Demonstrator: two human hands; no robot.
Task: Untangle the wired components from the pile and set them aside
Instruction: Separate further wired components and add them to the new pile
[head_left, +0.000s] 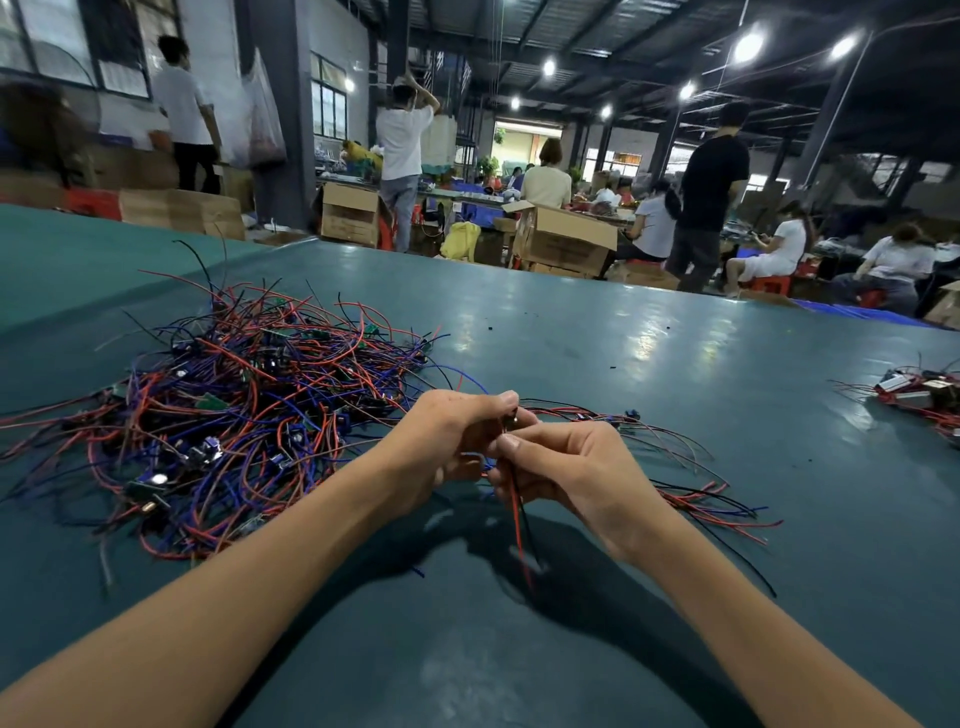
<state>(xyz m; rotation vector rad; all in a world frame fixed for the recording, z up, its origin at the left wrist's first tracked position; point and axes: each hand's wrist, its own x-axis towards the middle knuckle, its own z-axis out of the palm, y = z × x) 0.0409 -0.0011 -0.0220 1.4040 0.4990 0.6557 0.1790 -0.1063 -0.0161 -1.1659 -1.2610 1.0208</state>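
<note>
Pile: a large tangled heap of red, blue and black wires with small green boards and dark parts (228, 415) lies on the left half of the smooth teal tabletop (649, 364), reaching toward the near left edge.
Left hand: the left hand (447, 436) is at the pile's right fringe, fingers curled shut, thumb and forefinger pinching the top of one wired piece with a small metal end (514, 415).
Held piece: its paired red and black leads (522, 525) hang down toward the near edge, clear of the tabletop as far as can be judged.
Right hand: the right hand (566, 467) touches the left, fingers closed loosely round the same leads just below the pinch.
Set-aside group: a smaller spread of loose red and black wires (696, 493) lies just right of the hands; a separate cluster of wired parts (924, 395) sits at the far right edge.
Step in hand: one component appears to be freed and straightened; most of the pile is unsorted.
Next move: likely calls for checking whether any strand trails to the pile, then laying the piece with the right-side group.
</note>
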